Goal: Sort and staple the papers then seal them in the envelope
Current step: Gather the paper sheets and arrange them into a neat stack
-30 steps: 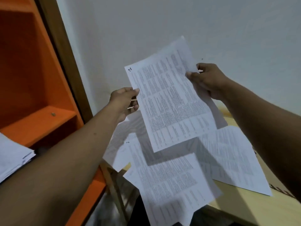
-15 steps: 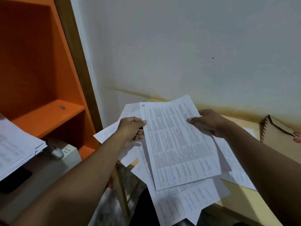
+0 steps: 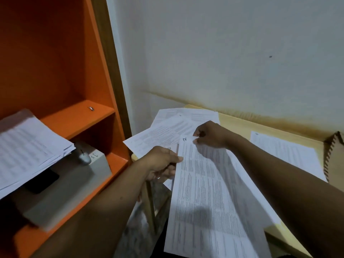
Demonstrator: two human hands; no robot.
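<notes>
Nearest us, the top sheet [image 3: 204, 202] hangs with its lower end toward us, past the table [image 3: 242, 125] edge and unsupported. It's thin printed paper: we judge it very light, floppy, easy to crease or tear, and prone to sliding over other sheets. It sags and bows between the holds, so it's best taken by the edges or corners, two points well apart, with thumb on top and fingers under. A one-handed hold would probably let it droop.

Left hand [image 3: 162, 164]: the grip is closed on the sheet's left edge, in the upper part. The thumb is on top and the fingers are curled underneath. We can't tell if it also holds a sheet below.

Right hand [image 3: 210, 135]: fingers curled tight, the grip pinching the sheet's top edge just beside a handwritten mark at the corner. So both grips sit at the far, upper end, and nearly the whole sheet lies below them, running down toward us.

Beyond the hands, loose sheets [image 3: 163, 131] overlap on the table's far left corner, partly over its edge and partly under the top sheet. Another sheet [image 3: 284, 153] lies flat to the right, apart from the hands. A brown notched box [image 3: 334, 157] sits at the right edge. We see no envelope.

On the left there's an orange shelf [image 3: 78, 116] with a paper stack [image 3: 24, 146] and a grey box [image 3: 70, 179].
</notes>
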